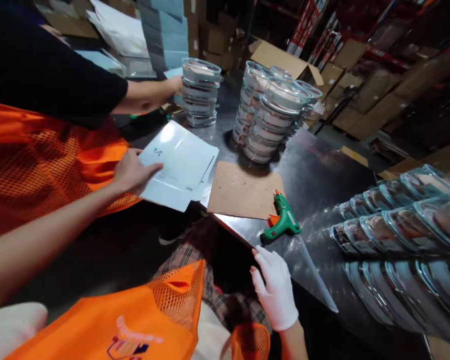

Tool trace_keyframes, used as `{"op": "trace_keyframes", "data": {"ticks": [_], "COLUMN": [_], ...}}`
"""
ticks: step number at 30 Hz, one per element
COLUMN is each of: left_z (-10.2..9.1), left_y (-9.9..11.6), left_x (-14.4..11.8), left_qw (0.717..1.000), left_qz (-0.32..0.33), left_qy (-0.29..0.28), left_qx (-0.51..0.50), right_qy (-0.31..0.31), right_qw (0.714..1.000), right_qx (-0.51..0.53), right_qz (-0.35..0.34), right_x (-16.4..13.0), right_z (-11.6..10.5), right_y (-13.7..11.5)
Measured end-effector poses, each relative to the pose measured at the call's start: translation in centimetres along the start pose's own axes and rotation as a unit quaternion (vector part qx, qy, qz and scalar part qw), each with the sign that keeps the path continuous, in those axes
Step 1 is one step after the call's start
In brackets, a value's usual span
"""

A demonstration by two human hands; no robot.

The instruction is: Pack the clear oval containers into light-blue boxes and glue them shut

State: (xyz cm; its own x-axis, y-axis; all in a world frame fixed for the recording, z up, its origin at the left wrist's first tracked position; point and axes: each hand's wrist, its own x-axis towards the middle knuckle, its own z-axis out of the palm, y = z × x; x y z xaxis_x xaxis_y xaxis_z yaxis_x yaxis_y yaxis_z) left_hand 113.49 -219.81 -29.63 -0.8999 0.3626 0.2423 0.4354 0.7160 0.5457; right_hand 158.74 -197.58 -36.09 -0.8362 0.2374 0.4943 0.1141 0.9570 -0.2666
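You are over a dark, glossy steel table (322,175) in a warehouse, with cardboard cartons (363,107) and racking across the upper right. Your left hand (133,172), left of centre, is closed over the near edge of the white sheets (180,165), which overhang the table's lip. Your right hand is out of frame. A gloved hand (275,287) at the bottom edge touches the table corner. Its owner is mostly hidden under an orange vest (135,320). Beside the sheets lie a brown card (240,190) and a green glue gun (283,222). Stacks of clear lidded tubs (270,115) stand behind, blurred trays (397,220) crowd the right, and a co-worker's arm (146,97) reaches in at the upper left.
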Motion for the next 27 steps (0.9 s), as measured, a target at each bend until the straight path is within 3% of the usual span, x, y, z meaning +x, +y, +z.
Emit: {"op": "trace_keyframes", "data": {"ticks": [2, 4, 5, 6, 9, 12, 15, 17, 20, 22, 25, 27], "left_z": [-3.1, -5.4, -6.0, -6.0, -3.9, -1.1, -0.1, 0.0, 0.6, 1.6, 4.0, 5.7], "left_y": [1.2, 3.1, 4.1, 5.0, 6.1, 4.3, 1.4, 0.0, -1.1, -1.5, -1.4, -0.9], "left_x": [-3.7, -7.5, -9.2, -10.8, -14.9, -17.8, -19.0, -18.8, -17.8, -17.2, -17.5, -18.8], "left_qw": [0.993, 0.994, 0.993, 0.987, 0.931, 0.902, 0.899, 0.885, 0.866, 0.851, 0.800, 0.779], "left_qz": [-0.068, 0.013, 0.079, 0.155, 0.315, 0.319, 0.290, 0.317, 0.331, 0.318, 0.358, 0.407], "left_qy": [0.092, 0.105, 0.083, 0.013, -0.172, -0.265, -0.296, -0.305, -0.341, -0.393, -0.472, -0.476], "left_qx": [0.007, -0.024, -0.024, -0.033, -0.072, -0.120, -0.141, -0.152, -0.153, -0.143, -0.099, -0.027], "right_qy": [0.028, 0.070, 0.094, 0.119, 0.175, 0.160, 0.078, 0.007, -0.097, -0.148, -0.184, -0.180], "right_qw": [0.999, 0.995, 0.992, 0.988, 0.979, 0.971, 0.958, 0.939, 0.880, 0.810, 0.704, 0.659], "right_qx": [0.033, 0.069, 0.085, 0.096, 0.098, 0.090, 0.153, 0.228, 0.369, 0.483, 0.599, 0.633], "right_qz": [0.020, 0.028, 0.024, 0.013, 0.030, 0.151, 0.230, 0.258, 0.282, 0.298, 0.335, 0.365], "right_x": [-0.1, 0.5, 1.2, 2.0, 4.4, 4.3, 1.3, -0.9, -3.4, -4.5, -6.2, -7.1], "right_z": [-0.1, -0.7, -1.0, -1.2, -0.7, 1.0, 2.1, 1.9, 1.2, 1.3, 3.1, 5.1], "right_y": [-0.1, -0.8, -1.4, -2.1, -4.1, -5.1, -5.3, -5.1, -4.5, -4.2, -5.0, -6.2]}}
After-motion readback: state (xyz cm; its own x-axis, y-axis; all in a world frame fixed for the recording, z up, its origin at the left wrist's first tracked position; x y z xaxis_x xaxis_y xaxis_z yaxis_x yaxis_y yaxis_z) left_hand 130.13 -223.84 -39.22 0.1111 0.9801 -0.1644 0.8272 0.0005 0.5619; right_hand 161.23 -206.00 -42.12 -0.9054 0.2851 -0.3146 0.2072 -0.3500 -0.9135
